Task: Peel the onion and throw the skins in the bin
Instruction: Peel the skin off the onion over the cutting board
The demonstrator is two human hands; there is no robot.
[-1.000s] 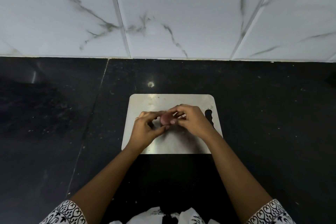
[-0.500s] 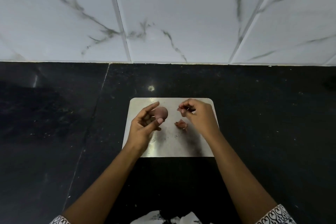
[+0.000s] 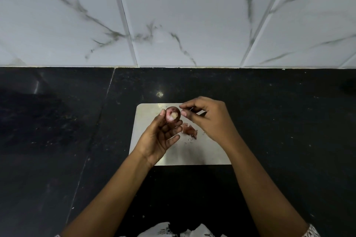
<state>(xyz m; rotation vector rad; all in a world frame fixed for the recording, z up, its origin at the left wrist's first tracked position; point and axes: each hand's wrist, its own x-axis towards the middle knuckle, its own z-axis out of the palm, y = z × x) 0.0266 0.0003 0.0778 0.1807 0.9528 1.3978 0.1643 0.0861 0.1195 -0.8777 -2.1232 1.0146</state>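
A small reddish-purple onion (image 3: 172, 114) with a pale cut end facing up is held at the fingertips of my left hand (image 3: 159, 136), above the steel cutting board (image 3: 200, 152). My right hand (image 3: 208, 117) hovers just right of the onion, thumb and forefinger pinched close to its side; whether they grip skin I cannot tell. A small heap of pink onion skins (image 3: 189, 130) lies on the board between my two hands. No bin is in view.
The board lies on a black stone counter (image 3: 289, 131) that runs to both sides. A white marble-tiled wall (image 3: 183, 21) rises behind it. A seam in the counter (image 3: 96, 121) runs left of the board.
My hands parted and a piece of skin dropped onto the board. Since then my left hand has turned the onion's cut end upward, and my right hand has come back to its side.
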